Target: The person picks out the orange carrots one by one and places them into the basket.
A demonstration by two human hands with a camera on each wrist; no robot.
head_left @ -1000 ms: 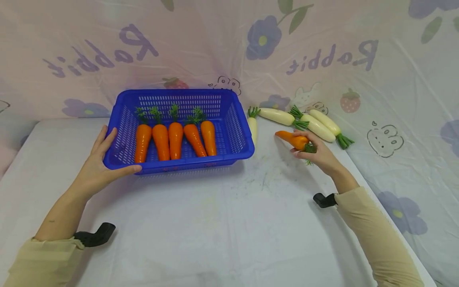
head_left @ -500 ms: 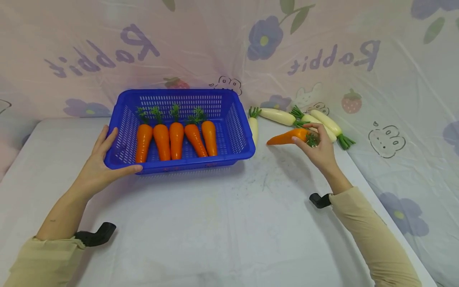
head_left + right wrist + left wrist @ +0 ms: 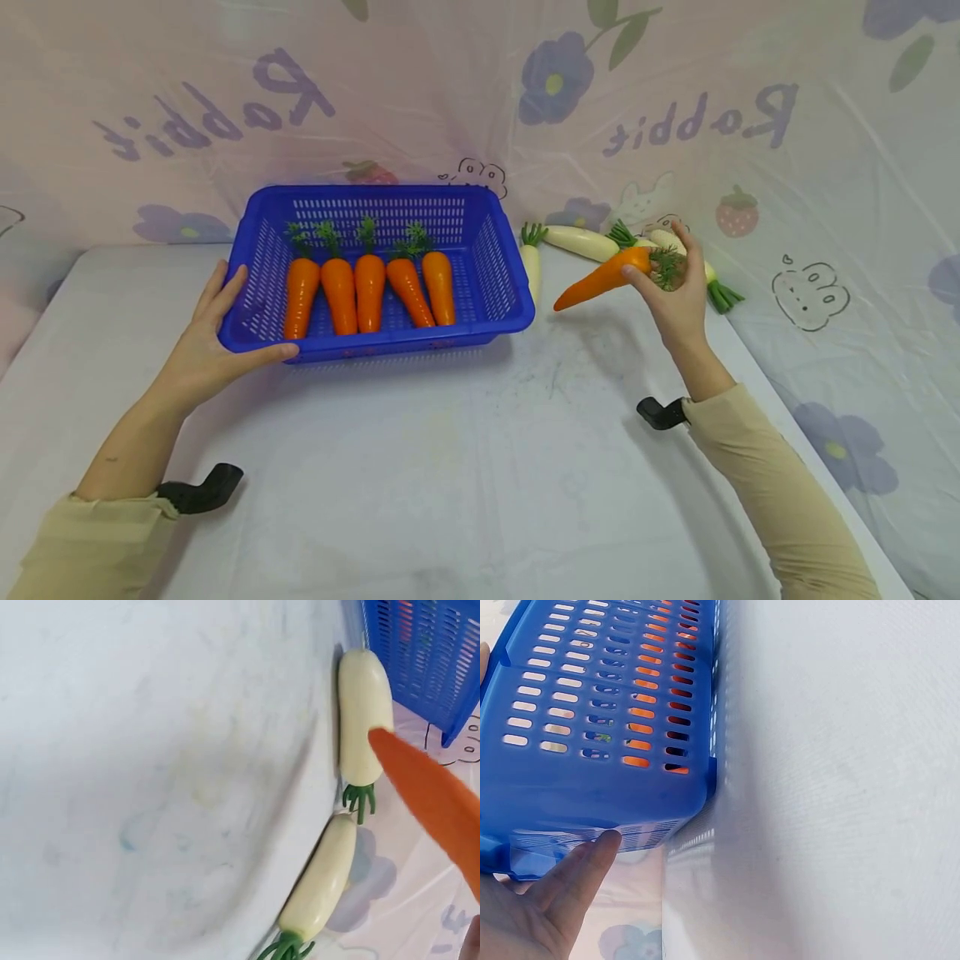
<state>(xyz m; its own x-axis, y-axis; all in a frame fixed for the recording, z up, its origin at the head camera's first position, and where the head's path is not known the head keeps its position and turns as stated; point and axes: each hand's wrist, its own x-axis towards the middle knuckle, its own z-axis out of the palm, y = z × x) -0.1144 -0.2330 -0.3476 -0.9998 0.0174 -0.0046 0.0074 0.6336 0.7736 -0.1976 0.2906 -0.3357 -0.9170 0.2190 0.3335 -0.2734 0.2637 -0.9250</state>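
My left hand [image 3: 206, 354] grips the near left corner of a blue plastic basket [image 3: 495, 321], thumb along the front rim and fingers at the left side. In the left wrist view, fingertips [image 3: 604, 844] touch the basket's outer wall. Several orange carrots [image 3: 337, 300] with green tops lie side by side inside. To the right, my right hand [image 3: 678, 308] pinches another carrot [image 3: 600, 279] near its leafy end, above the table, tip pointing down and left. That carrot's tip [image 3: 427, 787] crosses the right wrist view; most of the hand is outside that view.
Several white radishes with green stems lie at the back right. One radish [image 3: 531, 271] stands along the basket's right side, another [image 3: 581, 242] lies behind the raised carrot. A patterned curtain [image 3: 420, 83] hangs behind the white table [image 3: 420, 467].
My right hand has lifted the carrot off the table's right side and turned it, so its tip points down and left. The left hand and basket stay put.
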